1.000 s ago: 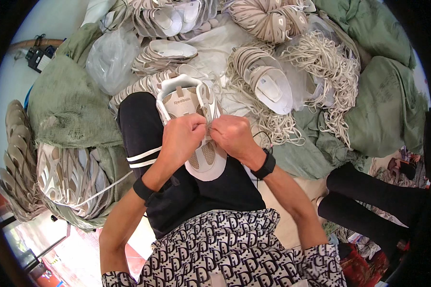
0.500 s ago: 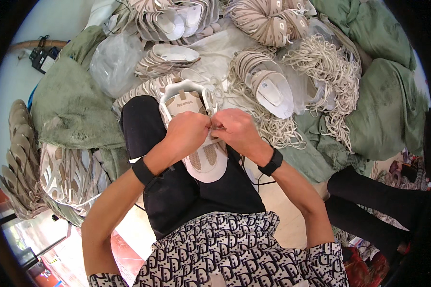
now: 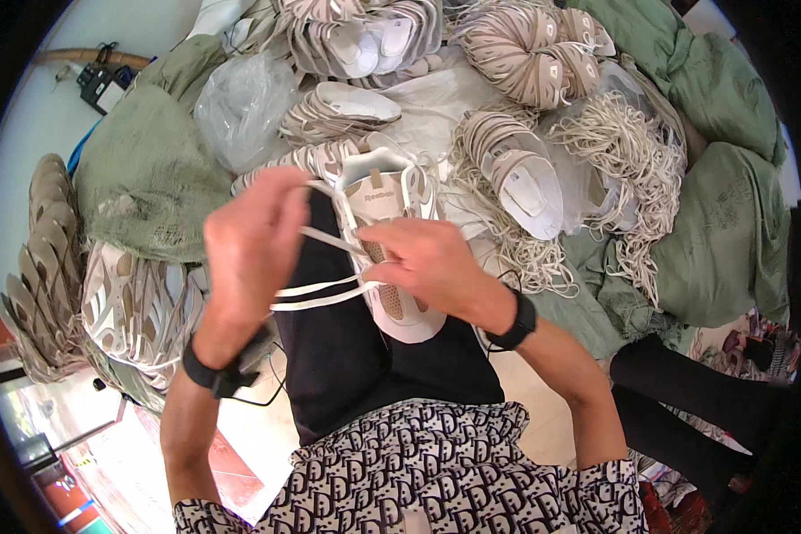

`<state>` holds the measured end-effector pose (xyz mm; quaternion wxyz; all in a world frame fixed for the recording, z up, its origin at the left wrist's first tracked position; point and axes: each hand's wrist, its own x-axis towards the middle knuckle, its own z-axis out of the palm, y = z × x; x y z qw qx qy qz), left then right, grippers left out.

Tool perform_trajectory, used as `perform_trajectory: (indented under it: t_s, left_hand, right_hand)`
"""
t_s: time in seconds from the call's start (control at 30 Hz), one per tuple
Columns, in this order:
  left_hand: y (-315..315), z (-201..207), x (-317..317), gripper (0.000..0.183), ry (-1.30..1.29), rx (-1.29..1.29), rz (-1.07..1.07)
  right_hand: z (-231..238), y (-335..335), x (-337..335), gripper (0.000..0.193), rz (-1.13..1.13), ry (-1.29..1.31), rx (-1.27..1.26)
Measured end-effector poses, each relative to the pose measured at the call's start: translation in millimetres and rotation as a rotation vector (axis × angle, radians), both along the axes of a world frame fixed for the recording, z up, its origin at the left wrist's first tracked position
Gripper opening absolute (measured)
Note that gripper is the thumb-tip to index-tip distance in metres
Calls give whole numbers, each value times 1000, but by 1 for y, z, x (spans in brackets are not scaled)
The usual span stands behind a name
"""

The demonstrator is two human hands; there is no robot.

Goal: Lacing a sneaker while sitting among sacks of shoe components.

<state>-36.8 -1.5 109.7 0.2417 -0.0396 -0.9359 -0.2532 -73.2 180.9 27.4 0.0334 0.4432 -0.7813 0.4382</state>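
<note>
A beige and white sneaker upper (image 3: 384,198) rests on my black-trousered thigh, toe toward me. A flat off-white shoelace (image 3: 333,240) runs from its eyelet area out to the left. My left hand (image 3: 254,245) is closed on the lace, raised to the left of the shoe and slightly blurred. Other strands of lace stretch below that hand, across the trousers. My right hand (image 3: 436,267) lies over the lacing on the shoe's right side, thumb and index finger pinching near the lace. Its fingers hide part of the eyelets.
Stacked shoe uppers (image 3: 521,182) lie ahead, with a tangled heap of laces (image 3: 618,142) to their right. Green sacks (image 3: 147,178) flank both sides. A clear plastic bag (image 3: 245,111) sits at the far left. Another person's black-clad legs (image 3: 685,392) extend in from the right.
My left hand has moved away from the shoe to the left, drawing the lace out with it. My right hand stays at the lacing. The whole view has shifted slightly.
</note>
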Motion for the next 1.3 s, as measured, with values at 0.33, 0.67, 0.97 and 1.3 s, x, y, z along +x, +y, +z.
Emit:
perform_trajectory:
  t_s: [0.33, 0.67, 0.97, 1.3]
  left_hand:
    - [-202, -26, 7, 17, -117, -32, 504]
    - [-266, 8, 42, 17, -373, -970, 825]
    - [46, -69, 34, 28, -286, -292, -226]
    - [52, -92, 29, 7, -242, -203, -180]
  right_hand:
    - [-37, 169, -163, 21, -185, -1103, -664]
    - [-57, 300, -226, 30, -1049, -96, 548]
    - [-13, 62, -71, 19, 47, -175, 51]
    - [-2, 46, -60, 17, -459, -103, -29]
